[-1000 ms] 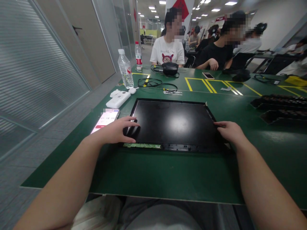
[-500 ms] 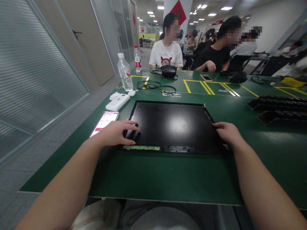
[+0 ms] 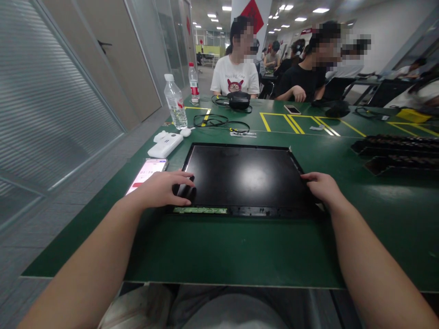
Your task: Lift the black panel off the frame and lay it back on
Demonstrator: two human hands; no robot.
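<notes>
A black display panel [image 3: 240, 178] lies face up on the green table in front of me. Along its near edge runs a green circuit strip [image 3: 200, 210]. My left hand [image 3: 168, 188] is over the panel's left edge, fingers and thumb spread apart above the dark screen; whether the fingertips touch it I cannot tell. At the right edge, my right hand [image 3: 320, 186] pinches the frame, its thumb side on top and the other fingers partly hidden below.
Left of the panel are a lit phone [image 3: 147, 171], a white device [image 3: 165, 145] and a water bottle [image 3: 175, 103]. Black cables [image 3: 219, 122] lie beyond it. Dark slatted parts [image 3: 394, 157] are at the right. Two people [image 3: 235, 75] sit across the table [image 3: 219, 251].
The whole view has shifted slightly. Both hands keep their places at the panel's two sides, and the panel has not visibly moved on the table.
</notes>
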